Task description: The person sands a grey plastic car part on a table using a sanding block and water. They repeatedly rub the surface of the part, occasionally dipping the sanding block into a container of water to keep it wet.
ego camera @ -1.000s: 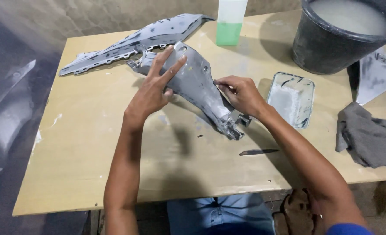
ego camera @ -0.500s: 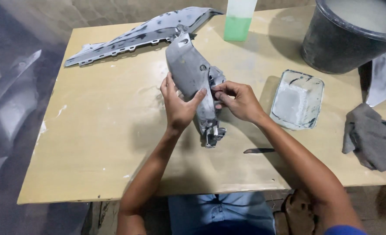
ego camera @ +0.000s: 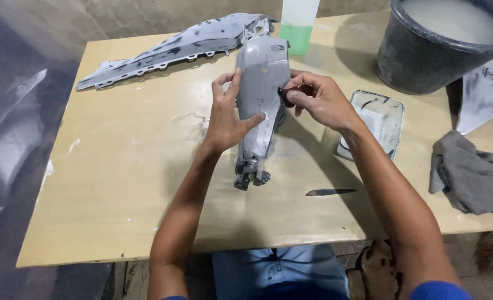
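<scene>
A grey, primer-coated plastic panel (ego camera: 260, 94) stands tilted up off the tan table (ego camera: 118, 166), its clip end low near the table. My left hand (ego camera: 227, 119) grips its left edge, thumb across the front face. My right hand (ego camera: 316, 100) pinches a small dark piece, possibly sandpaper, against the panel's right edge. What that piece is cannot be told for sure.
A long grey panel (ego camera: 168, 50) lies at the back left. A bottle of green liquid (ego camera: 296, 25) stands behind. A black bucket of cloudy water (ego camera: 441, 41), a clear tray (ego camera: 377, 119), a grey rag (ego camera: 471, 175) and a dark blade (ego camera: 330, 192) are to the right.
The panel went from lying flat under my left palm to being held upright in both hands, turned and lifted. My right hand moved up along its right edge.
</scene>
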